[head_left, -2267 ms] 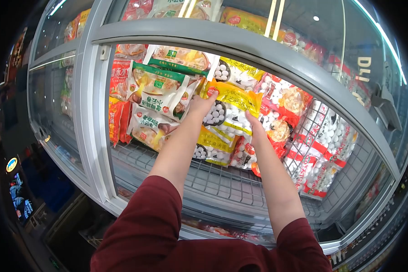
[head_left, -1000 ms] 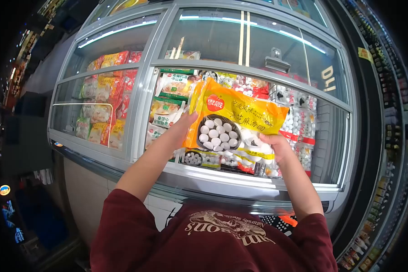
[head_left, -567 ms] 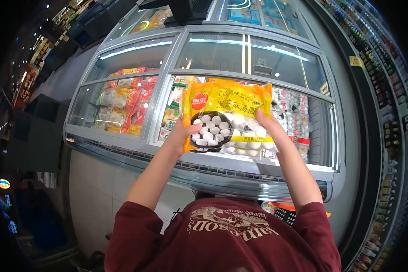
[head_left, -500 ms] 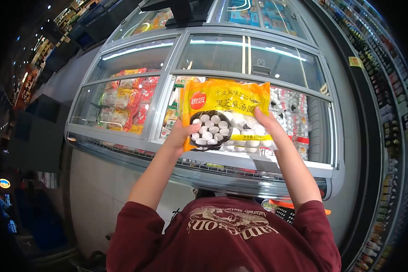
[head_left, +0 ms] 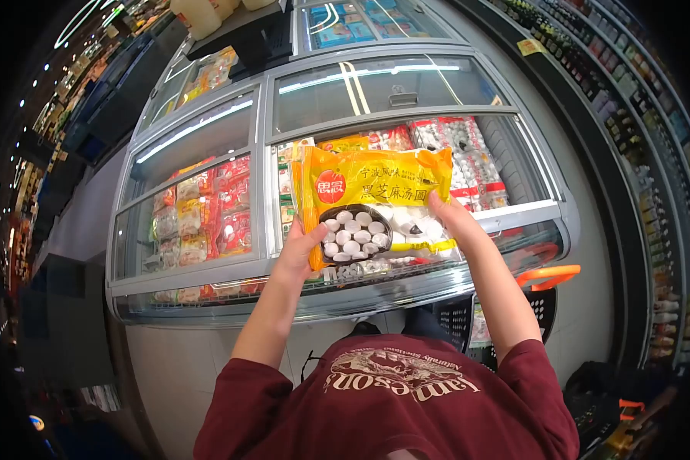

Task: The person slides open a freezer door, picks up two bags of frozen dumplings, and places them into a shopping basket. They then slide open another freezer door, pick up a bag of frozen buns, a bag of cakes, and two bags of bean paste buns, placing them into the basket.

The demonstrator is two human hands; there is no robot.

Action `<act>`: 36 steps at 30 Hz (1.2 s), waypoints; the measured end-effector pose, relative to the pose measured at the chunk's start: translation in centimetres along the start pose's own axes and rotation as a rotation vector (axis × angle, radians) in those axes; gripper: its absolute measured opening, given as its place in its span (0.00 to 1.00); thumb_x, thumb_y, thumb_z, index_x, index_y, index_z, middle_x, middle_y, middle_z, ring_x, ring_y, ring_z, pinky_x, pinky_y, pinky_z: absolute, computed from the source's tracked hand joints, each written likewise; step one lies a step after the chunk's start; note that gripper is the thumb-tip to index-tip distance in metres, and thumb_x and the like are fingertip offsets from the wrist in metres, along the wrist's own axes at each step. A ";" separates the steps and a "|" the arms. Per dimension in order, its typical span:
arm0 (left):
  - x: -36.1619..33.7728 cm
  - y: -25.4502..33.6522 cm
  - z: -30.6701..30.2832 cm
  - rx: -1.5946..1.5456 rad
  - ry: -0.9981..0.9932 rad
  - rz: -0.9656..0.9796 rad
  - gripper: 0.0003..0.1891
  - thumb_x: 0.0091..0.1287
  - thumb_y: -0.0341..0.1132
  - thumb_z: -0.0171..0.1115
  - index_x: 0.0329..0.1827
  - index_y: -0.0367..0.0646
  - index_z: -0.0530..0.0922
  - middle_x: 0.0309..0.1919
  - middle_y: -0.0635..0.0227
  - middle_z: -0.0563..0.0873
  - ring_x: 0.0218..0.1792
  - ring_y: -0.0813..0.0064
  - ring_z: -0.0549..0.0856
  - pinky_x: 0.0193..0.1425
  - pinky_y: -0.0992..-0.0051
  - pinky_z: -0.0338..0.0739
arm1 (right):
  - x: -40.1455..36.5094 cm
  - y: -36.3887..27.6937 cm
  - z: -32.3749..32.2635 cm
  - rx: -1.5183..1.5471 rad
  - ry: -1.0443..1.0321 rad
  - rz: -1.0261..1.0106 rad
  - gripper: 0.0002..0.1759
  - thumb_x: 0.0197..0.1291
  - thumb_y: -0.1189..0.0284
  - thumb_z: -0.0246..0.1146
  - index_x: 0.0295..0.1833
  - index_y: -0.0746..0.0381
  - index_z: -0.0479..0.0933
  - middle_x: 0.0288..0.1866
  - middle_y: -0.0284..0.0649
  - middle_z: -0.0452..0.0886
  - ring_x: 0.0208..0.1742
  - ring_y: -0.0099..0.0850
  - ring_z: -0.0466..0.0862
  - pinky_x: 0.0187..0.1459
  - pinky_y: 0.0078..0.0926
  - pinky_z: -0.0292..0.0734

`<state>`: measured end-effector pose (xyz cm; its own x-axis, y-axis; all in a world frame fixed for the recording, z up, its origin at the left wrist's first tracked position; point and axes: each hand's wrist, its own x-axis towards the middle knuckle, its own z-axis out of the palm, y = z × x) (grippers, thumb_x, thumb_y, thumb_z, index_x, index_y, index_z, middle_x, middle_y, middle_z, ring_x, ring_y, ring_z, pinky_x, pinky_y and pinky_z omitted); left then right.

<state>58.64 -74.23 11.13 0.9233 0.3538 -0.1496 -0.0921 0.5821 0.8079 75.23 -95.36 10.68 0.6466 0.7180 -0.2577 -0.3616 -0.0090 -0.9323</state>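
Note:
A yellow and orange frozen food bag (head_left: pixel 376 207), with white balls pictured on its front, is held up between both hands over the freezer. My left hand (head_left: pixel 303 249) grips its lower left edge, the thumb on the front. On the right side my right hand (head_left: pixel 451 215) holds it, thumb on the front and fingers hidden behind. Below and behind the bag, the open freezer section shows red and white bags (head_left: pixel 468 161) and other packs.
The freezer's metal rim (head_left: pixel 345 295) runs in front of my body. Packs in red and yellow (head_left: pixel 207 207) lie under glass at the left. A black basket with an orange handle (head_left: pixel 548 274) is at the lower right. Shelves of goods (head_left: pixel 590 100) stand at the right.
The view has shifted, showing more of the freezer's contents and the basket. The bag stays in both hands and now sits a little lower over the freezer's front edge.

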 end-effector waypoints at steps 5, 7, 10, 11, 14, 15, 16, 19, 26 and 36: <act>-1.2 -0.5 -1.0 0.047 -0.212 -0.094 0.35 0.49 0.26 0.64 0.60 0.41 0.56 0.52 0.64 0.70 0.53 0.71 0.71 0.58 0.71 0.64 | -5.8 2.6 0.9 0.164 0.140 -0.119 0.25 0.59 0.65 0.53 0.58 0.67 0.60 0.50 0.37 0.70 0.49 0.24 0.69 0.50 0.21 0.64; -1.6 -1.3 0.1 0.042 -0.284 -0.111 0.35 0.48 0.26 0.64 0.60 0.41 0.56 0.52 0.64 0.71 0.53 0.71 0.71 0.58 0.71 0.64 | -8.5 2.3 1.0 0.172 0.133 -0.182 0.26 0.58 0.64 0.55 0.58 0.67 0.60 0.52 0.38 0.70 0.51 0.25 0.69 0.52 0.23 0.64; -2.4 -3.6 1.7 0.016 -0.355 -0.184 0.35 0.48 0.25 0.64 0.59 0.41 0.56 0.51 0.64 0.71 0.52 0.72 0.72 0.57 0.72 0.65 | -13.0 1.2 1.6 0.176 0.280 -0.173 0.25 0.57 0.67 0.57 0.57 0.67 0.61 0.51 0.40 0.71 0.50 0.27 0.72 0.51 0.24 0.66; -2.8 -4.4 2.3 0.005 -0.377 -0.205 0.34 0.48 0.24 0.64 0.59 0.41 0.57 0.51 0.64 0.71 0.52 0.72 0.72 0.57 0.72 0.65 | -14.3 1.4 1.3 0.144 0.343 -0.147 0.25 0.56 0.69 0.58 0.57 0.67 0.62 0.51 0.40 0.72 0.50 0.27 0.72 0.51 0.24 0.67; -4.9 -5.8 4.8 0.036 -0.436 -0.263 0.33 0.49 0.24 0.63 0.58 0.42 0.57 0.51 0.63 0.71 0.52 0.73 0.72 0.58 0.71 0.64 | -18.0 2.0 -0.2 0.091 0.393 -0.102 0.26 0.51 0.71 0.61 0.56 0.67 0.63 0.49 0.42 0.73 0.49 0.29 0.74 0.51 0.25 0.68; -5.4 -6.5 5.6 0.051 -0.449 -0.273 0.33 0.49 0.24 0.63 0.58 0.42 0.57 0.51 0.63 0.71 0.52 0.73 0.72 0.58 0.71 0.64 | -19.2 2.1 -0.7 0.103 0.402 -0.096 0.26 0.50 0.72 0.61 0.55 0.67 0.63 0.49 0.42 0.73 0.49 0.29 0.74 0.51 0.26 0.68; -6.2 -7.5 6.3 0.070 -0.448 -0.275 0.33 0.49 0.25 0.63 0.58 0.42 0.57 0.51 0.63 0.71 0.53 0.73 0.71 0.58 0.71 0.64 | -20.5 2.5 -1.4 0.128 0.421 -0.096 0.27 0.49 0.72 0.62 0.55 0.67 0.63 0.49 0.43 0.73 0.48 0.30 0.74 0.51 0.26 0.68; -8.1 -10.3 9.9 0.076 -0.530 -0.303 0.33 0.49 0.26 0.64 0.58 0.41 0.57 0.52 0.63 0.71 0.53 0.73 0.71 0.58 0.71 0.64 | -25.4 4.1 -4.2 0.217 0.465 -0.073 0.29 0.45 0.73 0.64 0.54 0.67 0.64 0.49 0.44 0.74 0.47 0.31 0.76 0.50 0.26 0.70; -15.4 -27.5 19.0 0.227 -0.453 -0.382 0.35 0.48 0.25 0.64 0.58 0.40 0.55 0.51 0.61 0.71 0.52 0.71 0.72 0.56 0.70 0.66 | -39.2 14.0 -18.6 0.496 0.456 0.002 0.30 0.38 0.80 0.63 0.52 0.67 0.65 0.48 0.46 0.75 0.46 0.35 0.77 0.47 0.29 0.73; -18.1 -60.8 16.3 0.736 -0.147 -0.952 0.19 0.53 0.38 0.62 0.44 0.34 0.74 0.36 0.62 0.81 0.36 0.74 0.80 0.40 0.76 0.74 | -44.8 38.3 -34.8 0.585 0.637 0.457 0.27 0.46 0.82 0.57 0.56 0.68 0.62 0.49 0.44 0.73 0.49 0.34 0.74 0.51 0.28 0.68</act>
<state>53.63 -127.92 -25.97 0.5440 -0.1032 -0.8327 0.8367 -0.0084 0.5476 55.79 -152.14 -22.29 0.5406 0.2192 -0.8122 -0.8327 0.2771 -0.4795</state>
